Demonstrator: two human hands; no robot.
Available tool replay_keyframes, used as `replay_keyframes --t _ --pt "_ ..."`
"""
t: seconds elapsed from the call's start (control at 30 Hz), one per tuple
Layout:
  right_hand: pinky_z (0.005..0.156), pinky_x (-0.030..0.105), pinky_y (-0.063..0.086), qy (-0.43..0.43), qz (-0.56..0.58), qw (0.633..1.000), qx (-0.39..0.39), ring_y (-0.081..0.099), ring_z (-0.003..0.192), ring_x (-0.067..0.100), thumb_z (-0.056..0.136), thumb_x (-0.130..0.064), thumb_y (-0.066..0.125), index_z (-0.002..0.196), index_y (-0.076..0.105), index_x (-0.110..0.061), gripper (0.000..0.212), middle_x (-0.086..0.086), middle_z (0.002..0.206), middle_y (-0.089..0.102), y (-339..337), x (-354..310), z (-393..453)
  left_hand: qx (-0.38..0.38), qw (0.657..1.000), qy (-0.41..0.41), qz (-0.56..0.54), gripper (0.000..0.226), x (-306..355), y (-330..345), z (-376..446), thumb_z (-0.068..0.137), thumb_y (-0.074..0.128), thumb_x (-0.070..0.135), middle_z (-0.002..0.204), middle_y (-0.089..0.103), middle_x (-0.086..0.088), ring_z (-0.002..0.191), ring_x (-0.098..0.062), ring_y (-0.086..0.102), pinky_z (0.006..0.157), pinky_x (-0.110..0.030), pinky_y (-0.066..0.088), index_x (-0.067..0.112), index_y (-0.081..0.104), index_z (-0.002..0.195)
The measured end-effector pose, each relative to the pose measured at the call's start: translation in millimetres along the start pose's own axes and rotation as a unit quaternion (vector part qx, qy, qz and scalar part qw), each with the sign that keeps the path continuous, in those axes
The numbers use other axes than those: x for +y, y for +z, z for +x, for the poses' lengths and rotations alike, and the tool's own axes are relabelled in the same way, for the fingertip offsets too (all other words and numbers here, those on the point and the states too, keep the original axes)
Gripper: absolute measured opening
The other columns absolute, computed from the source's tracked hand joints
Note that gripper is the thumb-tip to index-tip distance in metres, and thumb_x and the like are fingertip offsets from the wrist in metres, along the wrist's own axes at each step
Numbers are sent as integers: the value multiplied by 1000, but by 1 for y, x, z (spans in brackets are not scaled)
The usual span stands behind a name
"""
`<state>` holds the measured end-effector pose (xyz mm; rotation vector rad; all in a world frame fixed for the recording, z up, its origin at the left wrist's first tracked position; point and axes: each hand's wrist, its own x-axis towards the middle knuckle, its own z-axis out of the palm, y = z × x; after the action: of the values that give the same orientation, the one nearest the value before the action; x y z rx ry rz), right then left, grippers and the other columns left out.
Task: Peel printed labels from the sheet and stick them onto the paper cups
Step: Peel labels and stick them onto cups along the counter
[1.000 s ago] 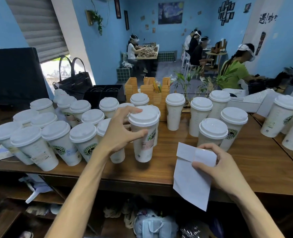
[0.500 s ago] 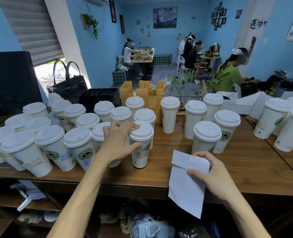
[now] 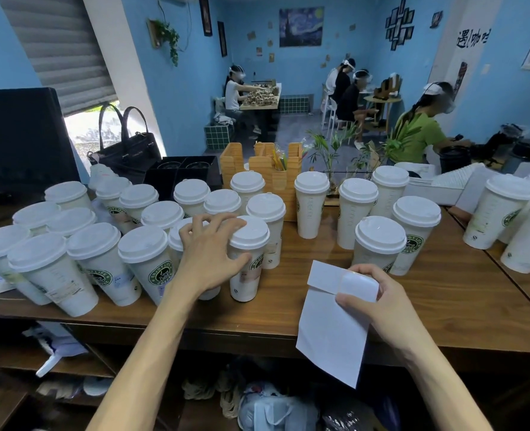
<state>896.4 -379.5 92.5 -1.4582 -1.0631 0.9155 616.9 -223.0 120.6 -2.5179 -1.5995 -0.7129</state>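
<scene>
The left hand (image 3: 209, 259) grips a light, easily tipped white lidded paper cup (image 3: 247, 259); beside it, the right hand (image 3: 378, 301) pinches the thin floppy white label sheet (image 3: 332, 331) near its top.

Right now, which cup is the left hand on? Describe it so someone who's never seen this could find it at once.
Start at the wooden counter and the crowd of lidded white cups on its left half. At that crowd's right front edge stands the cup, with the left hand wrapped round its side and fingertips on its lid. It is the only cup being touched, and the nearest one to the label sheet held by the right hand.
</scene>
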Motion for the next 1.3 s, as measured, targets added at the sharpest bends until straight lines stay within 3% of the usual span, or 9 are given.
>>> replay_keyframes --t 0.13,0.3,0.53,0.73,1.07,1.13,1.2,1.27,1.3 --pt "77 45 61 5 -2 1000 -1 69 89 21 77 -4 86 102 66 -25 38 -1 98 70 2 -1 0 12 1000 1 -1 65 -1 2 -1 74 59 61 148 46 21 131 -20 30 98 -39 17 44 52 136" --pt "78 48 61 3 -3 1000 -4 70 93 26 76 -7 88 103 67 -27 39 2 101 72 2 -1 4 17 1000 9 10 64 -1 3 -4 73 65 57 149 47 15 139 -25 28 105 -44 14 45 54 134" --pt "72 39 59 -1 -4 1000 -8 70 92 22 77 -7 87 101 67 -27 37 -2 99 72 0 -1 2 11 1000 1 -9 74 -1 2 -9 68 52 65 151 43 12 145 -24 24 112 -45 11 50 47 140" --pt "67 30 57 -1 -19 1000 -10 70 89 18 78 -7 86 103 67 -26 38 -4 99 72 -1 -1 1 10 1000 3 -16 81 -2 6 -15 64 69 55 152 43 11 146 -23 24 112 -48 11 50 47 142" --pt "74 39 56 -4 -30 999 -13 67 95 22 77 -8 87 104 66 -26 39 -3 102 71 0 -12 0 41 998 8 -43 78 7 -1 -20 66 65 62 156 37 9 148 -26 21 113 -48 11 49 49 141" --pt "72 37 58 -16 -28 999 -27 69 91 17 77 -9 87 104 66 -27 39 -9 96 72 1 -20 -1 102 992 -2 -80 59 19 -12 -29 73 64 62 139 49 13 135 -17 33 105 -37 17 46 59 130" --pt "65 29 57 -37 -21 997 -58 71 86 9 78 -9 87 104 65 -27 39 -15 95 72 5 -32 -5 104 973 -34 -203 35 36 -26 -45 80 67 58 108 61 15 108 -5 49 92 -29 31 39 67 110" --pt "61 21 54 -69 -14 993 -99 69 80 3 77 -8 87 104 65 -24 38 -16 94 71 16 -46 -9 15 912 -87 -401 20 55 -35 -61 86 75 46 84 66 -3 79 -7 58 74 -23 44 31 71 98" --pt "60 18 53 -84 -19 989 -119 68 79 2 76 -9 87 102 65 -25 38 -15 93 70 24 -54 -11 -16 870 -113 -479 19 60 -39 -67 87 76 44 82 66 -15 70 -12 58 67 -25 45 28 72 97"
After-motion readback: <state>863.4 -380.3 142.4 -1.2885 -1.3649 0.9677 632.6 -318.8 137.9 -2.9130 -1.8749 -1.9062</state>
